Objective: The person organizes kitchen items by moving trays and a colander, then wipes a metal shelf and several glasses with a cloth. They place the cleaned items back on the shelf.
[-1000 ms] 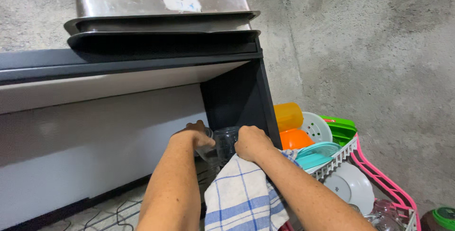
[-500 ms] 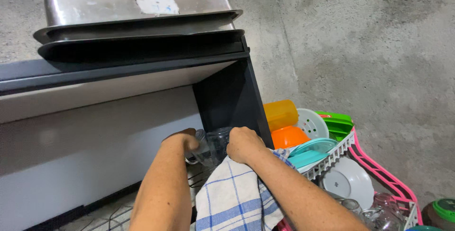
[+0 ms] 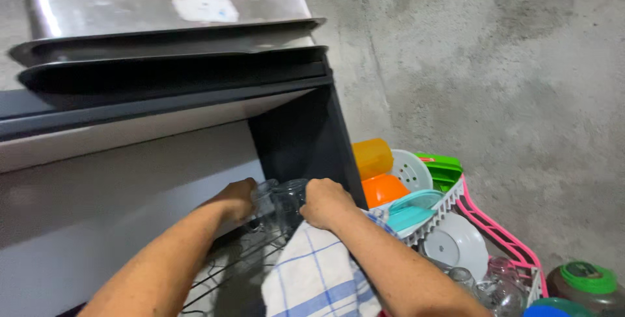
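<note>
At the upper left of the frame, stacked metal trays [image 3: 169,37] lie on a dark shelf, the top one bearing a pale rectangular label [image 3: 200,8] on its side. Low in the centre, the left hand [image 3: 236,200] and right hand [image 3: 325,202] close from either side on clear drinking glasses [image 3: 280,201] above a wire rack [image 3: 231,268]. A white cloth with blue checks [image 3: 316,275] hangs from under the right hand. At the lower right, a pink-and-white plastic dish basket [image 3: 501,239] holds an orange cup, teal lids, a white plate and green pieces against the rough grey concrete wall [image 3: 508,82]. Room is tight beside the dark upright panel [image 3: 303,144].
</note>
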